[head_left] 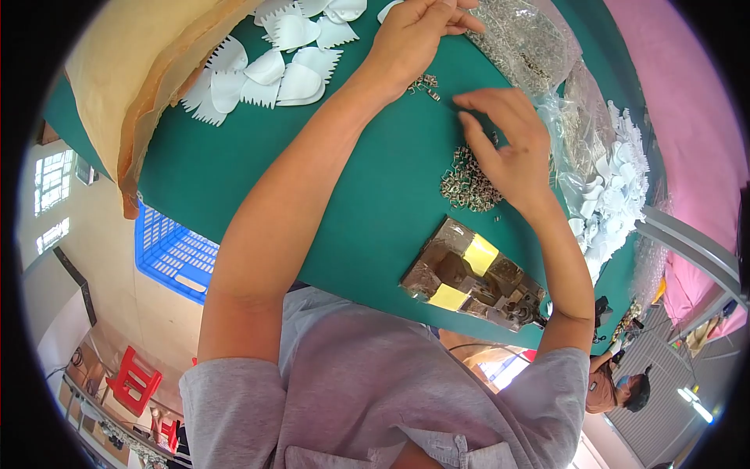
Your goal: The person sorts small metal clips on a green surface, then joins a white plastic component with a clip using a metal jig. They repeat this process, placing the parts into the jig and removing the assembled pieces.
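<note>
My left hand [418,39] is at the top edge, beside the clear plastic bag. Its thumb and fingers are drawn together; what they hold, if anything, cannot be made out. My right hand [512,148] hovers at the edge of a pile of small metal clips [467,184], thumb and forefinger curved and apart, with nothing visible between them. A few loose clips [426,84] lie below my left wrist. Flat white pieces with toothed edges [301,78] are spread at the upper left. Nearer me sits a brown metal block [476,273] with yellow patches.
Clear plastic bags [531,47] and a heap of white toothed pieces [613,195] line the right side of the green table [367,211]. Brown paper [109,94] covers the far left. Pink cloth [680,94] hangs at right. A blue crate [168,250] stands below the table's left edge.
</note>
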The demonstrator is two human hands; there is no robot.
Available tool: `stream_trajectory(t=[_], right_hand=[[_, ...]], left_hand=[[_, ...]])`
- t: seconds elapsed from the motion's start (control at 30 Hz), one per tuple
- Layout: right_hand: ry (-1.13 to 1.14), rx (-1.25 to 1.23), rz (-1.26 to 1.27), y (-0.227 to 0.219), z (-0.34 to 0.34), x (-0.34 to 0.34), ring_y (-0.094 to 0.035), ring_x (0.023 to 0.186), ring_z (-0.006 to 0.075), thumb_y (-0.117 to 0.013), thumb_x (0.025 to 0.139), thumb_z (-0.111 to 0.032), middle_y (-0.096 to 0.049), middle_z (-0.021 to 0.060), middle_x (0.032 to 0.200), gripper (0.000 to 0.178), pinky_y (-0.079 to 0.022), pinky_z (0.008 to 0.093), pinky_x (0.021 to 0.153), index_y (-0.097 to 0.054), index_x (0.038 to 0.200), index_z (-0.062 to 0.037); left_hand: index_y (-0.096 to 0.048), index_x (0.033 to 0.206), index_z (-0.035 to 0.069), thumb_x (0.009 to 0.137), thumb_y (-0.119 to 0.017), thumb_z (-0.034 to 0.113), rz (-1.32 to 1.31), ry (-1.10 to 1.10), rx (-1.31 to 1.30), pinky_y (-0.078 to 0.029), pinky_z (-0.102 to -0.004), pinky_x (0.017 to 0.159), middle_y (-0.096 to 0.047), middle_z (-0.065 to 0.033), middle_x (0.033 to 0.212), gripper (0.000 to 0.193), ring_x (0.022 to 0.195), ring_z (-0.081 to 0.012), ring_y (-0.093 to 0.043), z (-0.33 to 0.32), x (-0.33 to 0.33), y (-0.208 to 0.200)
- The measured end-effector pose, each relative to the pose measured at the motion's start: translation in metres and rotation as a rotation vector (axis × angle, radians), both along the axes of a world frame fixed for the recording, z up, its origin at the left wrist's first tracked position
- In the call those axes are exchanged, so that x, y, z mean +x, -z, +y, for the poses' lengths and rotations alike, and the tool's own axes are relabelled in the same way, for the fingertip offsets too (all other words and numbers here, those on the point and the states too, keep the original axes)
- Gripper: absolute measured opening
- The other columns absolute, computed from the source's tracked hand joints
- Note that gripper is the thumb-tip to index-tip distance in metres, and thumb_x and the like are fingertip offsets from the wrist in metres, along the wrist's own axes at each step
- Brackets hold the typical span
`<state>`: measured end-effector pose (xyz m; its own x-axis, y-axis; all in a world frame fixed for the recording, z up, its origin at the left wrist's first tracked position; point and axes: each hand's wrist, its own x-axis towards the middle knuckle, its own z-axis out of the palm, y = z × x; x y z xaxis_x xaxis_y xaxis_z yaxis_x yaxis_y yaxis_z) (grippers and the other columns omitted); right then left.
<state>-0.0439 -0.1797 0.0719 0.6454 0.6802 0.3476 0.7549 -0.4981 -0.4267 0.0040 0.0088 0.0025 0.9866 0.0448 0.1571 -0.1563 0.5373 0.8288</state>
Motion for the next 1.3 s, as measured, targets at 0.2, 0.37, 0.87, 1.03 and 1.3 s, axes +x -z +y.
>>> stream_trajectory(t=[0.2,0.37,0.87,1.03,1.3], right_hand=[[0.080,0.041,0.028,0.016,0.017,0.004,-0.064,0.086,0.0247,-0.080,0.084,-0.013,-0.069,0.0045,0.089,0.015,-0.051,0.0364,0.080,-0.076,0.098,-0.0072],[0.131,0.044,0.149,0.019,0.019,0.003,-0.062,0.082,0.0236,-0.080,0.084,-0.013,-0.067,0.0036,0.083,0.011,-0.048,0.0374,0.078,-0.073,0.091,-0.0072],[0.057,0.021,0.108,0.018,0.020,0.004,-0.061,0.081,0.0229,-0.078,0.084,-0.010,-0.065,0.0023,0.082,0.011,-0.046,0.0362,0.078,-0.072,0.093,-0.0089],[0.064,-0.023,0.118,0.016,0.012,0.001,-0.062,0.082,0.0225,-0.078,0.083,-0.011,-0.065,0.0023,0.082,0.011,-0.045,0.0365,0.078,-0.071,0.092,-0.0090],[0.081,-0.108,0.208,0.001,-0.012,-0.012,-0.062,0.081,0.0232,-0.077,0.083,-0.009,-0.065,0.0037,0.081,0.011,-0.046,0.0370,0.078,-0.071,0.091,-0.0077]], left_hand=[[-0.059,0.134,-0.005,0.116,-0.042,0.023,-0.012,-0.012,-0.004,-0.051,-0.0302,0.103,-0.071,-0.0133,0.117,0.038,0.113,-0.0197,-0.066,-0.003,0.002,0.005],[-0.059,0.134,-0.006,0.116,-0.042,0.023,-0.022,-0.007,-0.019,-0.051,-0.0302,0.103,-0.071,-0.0137,0.118,0.038,0.113,-0.0199,-0.066,-0.001,0.001,0.004],[-0.058,0.136,-0.006,0.116,-0.041,0.023,-0.012,-0.024,0.022,-0.051,-0.0310,0.104,-0.071,-0.0134,0.118,0.039,0.112,-0.0199,-0.066,-0.001,0.000,0.003],[-0.059,0.135,-0.006,0.116,-0.042,0.024,0.017,-0.016,0.029,-0.051,-0.0301,0.103,-0.071,-0.0130,0.117,0.040,0.112,-0.0195,-0.066,-0.001,0.000,-0.002],[-0.060,0.135,-0.005,0.116,-0.041,0.024,0.006,-0.013,0.038,-0.050,-0.0301,0.103,-0.071,-0.0127,0.116,0.039,0.112,-0.0194,-0.066,0.000,-0.001,-0.003]])
